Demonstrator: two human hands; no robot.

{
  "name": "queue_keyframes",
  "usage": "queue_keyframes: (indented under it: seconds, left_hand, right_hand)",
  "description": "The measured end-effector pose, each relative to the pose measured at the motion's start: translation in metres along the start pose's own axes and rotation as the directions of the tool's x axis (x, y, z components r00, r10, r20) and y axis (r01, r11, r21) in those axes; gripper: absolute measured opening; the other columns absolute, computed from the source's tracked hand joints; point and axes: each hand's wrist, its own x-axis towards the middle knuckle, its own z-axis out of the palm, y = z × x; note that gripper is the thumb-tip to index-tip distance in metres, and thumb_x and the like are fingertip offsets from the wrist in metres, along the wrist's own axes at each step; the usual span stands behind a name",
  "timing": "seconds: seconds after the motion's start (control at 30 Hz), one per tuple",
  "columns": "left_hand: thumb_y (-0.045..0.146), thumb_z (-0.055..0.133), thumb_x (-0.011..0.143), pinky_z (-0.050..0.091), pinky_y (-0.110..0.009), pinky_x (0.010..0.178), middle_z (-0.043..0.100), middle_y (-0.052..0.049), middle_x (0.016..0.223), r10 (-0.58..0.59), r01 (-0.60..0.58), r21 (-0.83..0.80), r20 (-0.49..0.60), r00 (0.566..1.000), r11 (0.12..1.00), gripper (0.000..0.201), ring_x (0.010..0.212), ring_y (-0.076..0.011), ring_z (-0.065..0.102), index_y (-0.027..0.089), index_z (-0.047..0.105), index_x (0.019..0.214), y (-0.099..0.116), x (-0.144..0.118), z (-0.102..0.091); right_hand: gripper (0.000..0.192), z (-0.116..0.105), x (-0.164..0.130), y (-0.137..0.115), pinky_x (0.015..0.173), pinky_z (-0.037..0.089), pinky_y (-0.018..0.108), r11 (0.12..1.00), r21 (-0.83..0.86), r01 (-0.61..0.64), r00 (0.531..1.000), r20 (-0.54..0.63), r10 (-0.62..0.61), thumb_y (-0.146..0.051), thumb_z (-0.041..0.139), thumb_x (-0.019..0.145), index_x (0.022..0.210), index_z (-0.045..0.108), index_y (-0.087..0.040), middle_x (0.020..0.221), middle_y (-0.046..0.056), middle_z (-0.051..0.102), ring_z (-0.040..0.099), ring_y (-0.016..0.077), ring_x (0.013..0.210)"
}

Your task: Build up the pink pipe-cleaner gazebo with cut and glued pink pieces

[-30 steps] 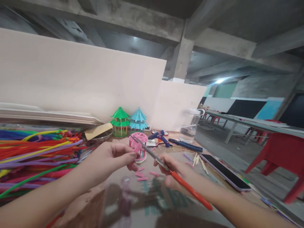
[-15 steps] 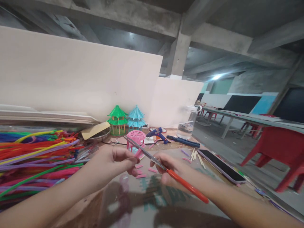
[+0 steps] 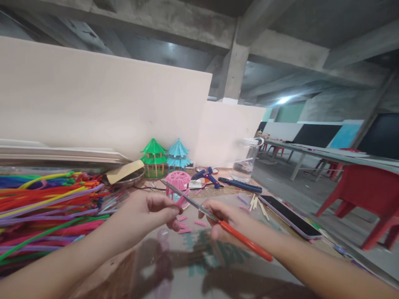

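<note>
Place: a craft workshop, by its look, in a bare concrete hall
Top: raw beams (image 3: 162, 25), a pillar (image 3: 233, 74), a lit lamp (image 3: 283, 100) at upper right
Counter (image 3: 120, 265): pipe cleaners (image 3: 46, 201) heaped at left; scissors (image 3: 245, 239), glue gun (image 3: 213, 180), green model (image 3: 153, 148) and blue model (image 3: 178, 150) around the centre
Right: red chair (image 3: 370, 195) near a second long counter (image 3: 301, 147), grey floor (image 3: 285, 187)

The left hand (image 3: 158, 211) hides one end of the pink strip (image 3: 181, 202); the view's left edge cuts off the pipe cleaners (image 3: 46, 196).
</note>
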Motion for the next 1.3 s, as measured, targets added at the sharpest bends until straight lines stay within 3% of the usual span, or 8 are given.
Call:
queue_keyframes:
  seconds: [0.33,0.57,0.77,0.83,0.93,1.07,1.13,1.3]
  left_hand:
    - [0.038,0.058,0.074,0.048,-0.027,0.069,0.073,0.001,0.063,0.012,-0.012,0.018,0.025,1.000,1.000,0.024,0.067,-0.0187,0.067,0.020,0.068,0.062,0.002,-0.002,-0.002]
    - [0.039,0.059,0.076,0.048,-0.024,0.068,0.073,0.001,0.063,0.025,-0.026,0.024,0.019,0.999,0.999,0.025,0.066,-0.0165,0.066,0.020,0.067,0.061,0.000,-0.002,-0.002]
    - [0.037,0.057,0.076,0.048,-0.023,0.062,0.072,0.000,0.066,-0.029,0.016,0.160,0.074,0.997,0.987,0.025,0.065,-0.0170,0.066,0.019,0.069,0.063,-0.017,0.001,0.011]
    - [0.037,0.057,0.076,0.048,-0.024,0.060,0.071,0.000,0.068,-0.034,0.027,0.155,0.039,0.999,0.987,0.023,0.066,-0.0174,0.066,0.019,0.068,0.066,-0.032,0.007,0.015]
    - [0.041,0.056,0.078,0.048,-0.025,0.058,0.070,-0.002,0.069,-0.089,0.092,0.027,-0.087,0.992,0.995,0.026,0.064,-0.0175,0.065,0.017,0.064,0.071,-0.057,0.018,0.016]
    - [0.047,0.053,0.080,0.046,-0.027,0.062,0.070,-0.006,0.072,-0.059,0.071,0.057,-0.188,0.980,0.996,0.034,0.069,-0.0193,0.064,0.015,0.063,0.075,-0.075,0.025,0.016]
    - [0.048,0.051,0.081,0.044,-0.026,0.062,0.068,-0.005,0.071,-0.024,0.047,0.139,-0.165,0.986,0.989,0.036,0.068,-0.0187,0.062,0.015,0.063,0.072,-0.074,0.024,0.019]
    - [0.044,0.048,0.083,0.040,-0.023,0.058,0.064,-0.001,0.067,0.011,0.014,0.245,-0.101,0.995,0.969,0.035,0.061,-0.0146,0.056,0.016,0.062,0.067,-0.064,0.019,0.024]
  right_hand:
    - [0.051,0.005,0.003,-0.002,0.051,0.025,0.021,0.999,-0.027,0.025,0.999,-0.045,-0.026,-0.068,0.055,0.073,0.083,0.050,-0.018,0.065,-0.005,0.034,0.029,0.0093,0.058]
    - [0.019,0.008,0.000,-0.008,0.050,0.026,0.020,0.995,-0.087,-0.047,0.992,-0.118,0.037,-0.033,0.059,0.075,0.076,0.045,-0.019,0.063,-0.005,0.039,0.034,0.0089,0.055]
    - [0.031,-0.012,0.005,0.002,0.053,0.029,0.021,0.930,-0.368,-0.012,0.984,-0.171,-0.055,-0.046,0.061,0.078,0.074,0.052,-0.017,0.064,-0.003,0.043,0.037,0.0106,0.059]
    - [0.034,-0.023,0.005,0.005,0.058,0.033,0.023,0.882,-0.468,0.049,0.984,-0.130,-0.123,-0.049,0.064,0.077,0.084,0.057,-0.017,0.072,0.000,0.053,0.044,0.0126,0.064]
    - [0.036,-0.037,0.002,0.007,0.064,0.036,0.024,0.794,-0.580,0.184,0.981,0.061,-0.183,-0.048,0.069,0.073,0.091,0.060,-0.018,0.080,0.003,0.060,0.052,0.0157,0.072]
    - [0.020,-0.042,-0.005,0.006,0.057,0.032,0.024,0.711,-0.688,0.148,0.960,0.271,0.062,-0.023,0.065,0.077,0.097,0.062,-0.022,0.083,0.003,0.064,0.056,0.0163,0.070]
    - [0.031,-0.042,-0.007,0.005,0.055,0.031,0.023,0.695,-0.712,0.101,0.922,0.329,0.203,-0.010,0.058,0.075,0.102,0.062,-0.023,0.086,0.004,0.066,0.057,0.0163,0.068]
    - [0.039,-0.045,-0.009,0.001,0.057,0.034,0.023,0.718,-0.693,0.064,0.861,0.403,0.312,-0.015,0.062,0.071,0.109,0.062,-0.024,0.088,0.004,0.066,0.059,0.0187,0.075]
